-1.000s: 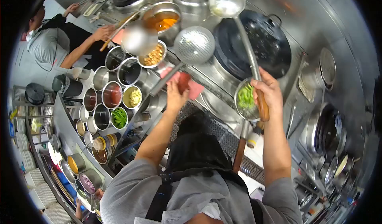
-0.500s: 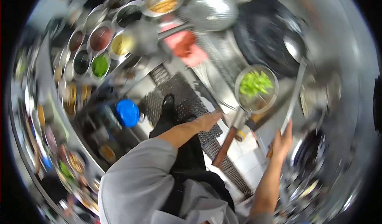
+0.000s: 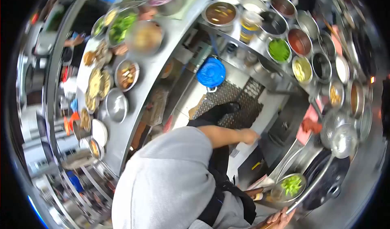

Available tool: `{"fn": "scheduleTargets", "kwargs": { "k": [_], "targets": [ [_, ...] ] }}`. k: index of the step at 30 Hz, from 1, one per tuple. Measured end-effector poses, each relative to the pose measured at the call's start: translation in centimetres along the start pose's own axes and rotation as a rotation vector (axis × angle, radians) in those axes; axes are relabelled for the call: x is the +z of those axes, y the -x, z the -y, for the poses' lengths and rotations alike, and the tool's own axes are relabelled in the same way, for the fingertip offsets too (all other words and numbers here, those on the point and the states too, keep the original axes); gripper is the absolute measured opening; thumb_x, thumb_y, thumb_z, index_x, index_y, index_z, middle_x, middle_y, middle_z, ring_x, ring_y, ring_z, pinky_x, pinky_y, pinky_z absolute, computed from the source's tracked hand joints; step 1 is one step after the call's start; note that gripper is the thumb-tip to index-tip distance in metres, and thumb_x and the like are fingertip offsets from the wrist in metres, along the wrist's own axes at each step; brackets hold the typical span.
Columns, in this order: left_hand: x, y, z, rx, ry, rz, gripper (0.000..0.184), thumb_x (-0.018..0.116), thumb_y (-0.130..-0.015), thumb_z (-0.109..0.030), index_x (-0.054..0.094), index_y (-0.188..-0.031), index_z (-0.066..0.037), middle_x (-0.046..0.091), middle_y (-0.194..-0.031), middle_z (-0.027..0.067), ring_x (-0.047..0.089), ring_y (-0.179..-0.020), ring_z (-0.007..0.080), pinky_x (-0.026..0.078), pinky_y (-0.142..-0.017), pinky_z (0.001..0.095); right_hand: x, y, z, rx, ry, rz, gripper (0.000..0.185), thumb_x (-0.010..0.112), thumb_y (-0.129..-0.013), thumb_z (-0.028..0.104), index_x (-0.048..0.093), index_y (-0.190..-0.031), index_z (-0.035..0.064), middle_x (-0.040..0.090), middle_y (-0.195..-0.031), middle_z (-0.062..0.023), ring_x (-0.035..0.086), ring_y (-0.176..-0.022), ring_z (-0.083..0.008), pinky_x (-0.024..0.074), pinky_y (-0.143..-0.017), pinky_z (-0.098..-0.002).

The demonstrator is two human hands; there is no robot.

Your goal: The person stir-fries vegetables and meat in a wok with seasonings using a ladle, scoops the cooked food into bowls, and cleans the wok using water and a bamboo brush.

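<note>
My right hand (image 3: pixel 279 219), low in the view, is wrapped round the long handle of a metal ladle (image 3: pixel 344 141). The ladle's bowl overlaps a large mesh strainer (image 3: pixel 330 125) beside the sauce pots; whether they touch I cannot tell. Under the ladle's handle lies part of a black wok (image 3: pixel 315 170). Near my right hand, a round strainer holds chopped green vegetables (image 3: pixel 291 185). My left hand (image 3: pixel 248 136) is held out over the floor near the stove counter, and no object shows in it; its fingers are blurred.
Metal pots of sauces and toppings, including chopped greens (image 3: pixel 279 50) and a red sauce (image 3: pixel 300 42), line the far counter. A pink cloth (image 3: pixel 307 125) lies on the stove edge. A blue-lidded bucket (image 3: pixel 211 73) stands on the floor. Left, a steel counter (image 3: pixel 136 107) bears several bowls of food.
The view has swung left, bringing the steel counter with bowls into sight. The ladle's bowl has moved from the wok to the mesh strainer by the pots. My right hand still grips it.
</note>
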State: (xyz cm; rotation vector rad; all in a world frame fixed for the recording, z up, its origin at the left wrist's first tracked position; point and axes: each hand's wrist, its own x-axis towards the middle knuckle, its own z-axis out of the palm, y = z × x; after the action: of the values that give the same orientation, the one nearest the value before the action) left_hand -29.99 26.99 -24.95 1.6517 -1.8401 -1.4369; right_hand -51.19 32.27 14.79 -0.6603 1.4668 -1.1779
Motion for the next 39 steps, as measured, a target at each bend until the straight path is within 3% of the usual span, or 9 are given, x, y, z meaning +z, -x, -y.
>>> {"fn": "scheduleTargets", "kwargs": {
  "k": [4, 7, 9, 12, 16, 17, 21, 29, 39],
  "targets": [
    [-12.6, 14.3, 9.4, -0.078, -0.192, -0.929, 0.026, 0.048, -0.090, -0.023, 0.062, -0.099, -0.003, 0.065, -0.098, 0.0174, 0.064, -0.090, 0.0347, 0.051, -0.080, 0.0464, 1.9, 0.2, 0.0, 0.098, 0.111, 0.181, 0.057, 0.059, -0.086, 0.009, 0.040, -0.139, -0.0014, 0.051, -0.073, -0.0048, 0.043, -0.049, -0.0108, 0.0366, -0.043, -0.0208],
    [-20.7, 32.8, 9.4, -0.389, 1.204, -1.740, 0.027, 0.051, -0.096, -0.030, 0.057, -0.091, -0.004, 0.064, -0.084, 0.0128, 0.065, -0.076, 0.0241, 0.053, -0.061, 0.0363, 3.3, -1.8, -1.5, 0.057, 0.144, 0.260, 0.059, 0.059, -0.087, 0.009, 0.038, -0.142, -0.0008, 0.052, -0.076, -0.0042, 0.042, -0.049, -0.0080, 0.0351, -0.041, -0.0208],
    [-21.7, 38.4, 12.9, -0.223, 1.434, -2.091, 0.040, 0.046, -0.098, -0.042, 0.050, -0.100, -0.003, 0.064, -0.074, 0.0148, 0.064, -0.063, 0.0230, 0.052, -0.053, 0.0331, 5.2, -1.2, -1.5, -0.020, 0.161, 0.277, 0.058, 0.054, -0.089, 0.005, 0.034, -0.142, -0.0034, 0.053, -0.080, -0.0039, 0.037, -0.045, -0.0031, 0.0293, -0.035, -0.0185],
    [-22.9, 41.9, 17.6, 0.035, 1.496, -2.332, 0.035, 0.054, -0.093, -0.023, 0.051, -0.117, 0.002, 0.066, -0.093, 0.0171, 0.066, -0.072, 0.0302, 0.057, -0.065, 0.0426, 7.4, -3.1, -1.4, -0.010, 0.141, 0.228, 0.061, 0.056, -0.086, 0.005, 0.035, -0.142, -0.0037, 0.054, -0.079, -0.0036, 0.037, -0.047, -0.0043, 0.0260, -0.036, -0.0199],
    [-22.1, 42.0, 17.5, -0.309, 1.263, -2.322, 0.014, 0.053, -0.080, -0.001, 0.059, -0.093, 0.001, 0.062, -0.085, 0.0119, 0.060, -0.062, 0.0230, 0.049, -0.049, 0.0313, 11.7, -7.9, -1.6, -0.053, 0.181, 0.326, 0.064, 0.058, -0.083, 0.001, 0.037, -0.143, 0.0016, 0.054, -0.070, -0.0030, 0.047, -0.043, -0.0091, 0.0378, -0.033, -0.0222],
    [-21.4, 42.0, 17.6, -0.439, 1.190, -2.292, 0.011, 0.052, -0.079, 0.001, 0.058, -0.088, 0.001, 0.061, -0.079, 0.0103, 0.057, -0.056, 0.0197, 0.043, -0.043, 0.0270, 12.1, -10.3, -1.7, -0.029, 0.275, 0.395, 0.070, 0.057, -0.082, -0.003, 0.032, -0.147, 0.0055, 0.059, -0.090, -0.0083, 0.053, -0.046, -0.0134, 0.0435, -0.034, -0.0257],
    [-21.2, 39.7, 11.8, -0.451, 1.237, -2.036, 0.012, 0.051, -0.074, 0.004, 0.045, -0.079, -0.007, 0.051, -0.066, 0.0035, 0.043, -0.043, 0.0118, 0.029, -0.034, 0.0238, 18.4, -16.2, -2.1, -0.163, 0.586, 0.532, 0.067, 0.056, -0.080, -0.003, 0.038, -0.144, 0.0031, 0.062, -0.077, -0.0067, 0.053, -0.042, -0.0139, 0.0439, -0.039, -0.0276],
    [-24.3, 26.2, 6.5, -0.341, 1.194, -1.383, 0.013, 0.052, -0.075, 0.005, 0.050, -0.079, -0.008, 0.053, -0.069, 0.0009, 0.041, -0.045, 0.0068, 0.032, -0.034, 0.0216, 26.7, -21.5, -2.1, -0.311, 1.209, 0.570, 0.070, 0.055, -0.072, 0.007, 0.041, -0.141, -0.0020, 0.060, -0.059, -0.0163, 0.061, -0.049, -0.0201, 0.0488, -0.051, -0.0352],
    [-28.5, 12.4, 3.5, -0.287, 0.720, -0.923, 0.011, 0.059, -0.070, -0.001, 0.049, -0.070, -0.004, 0.043, -0.063, -0.0005, 0.040, -0.059, 0.0095, 0.033, -0.052, 0.0272, 24.1, -22.9, 0.4, 0.162, 0.457, 0.606, 0.069, 0.062, -0.079, 0.000, 0.036, -0.143, -0.0005, 0.060, -0.081, -0.0069, 0.055, -0.046, -0.0158, 0.0439, -0.035, -0.0287]
  ]
}}
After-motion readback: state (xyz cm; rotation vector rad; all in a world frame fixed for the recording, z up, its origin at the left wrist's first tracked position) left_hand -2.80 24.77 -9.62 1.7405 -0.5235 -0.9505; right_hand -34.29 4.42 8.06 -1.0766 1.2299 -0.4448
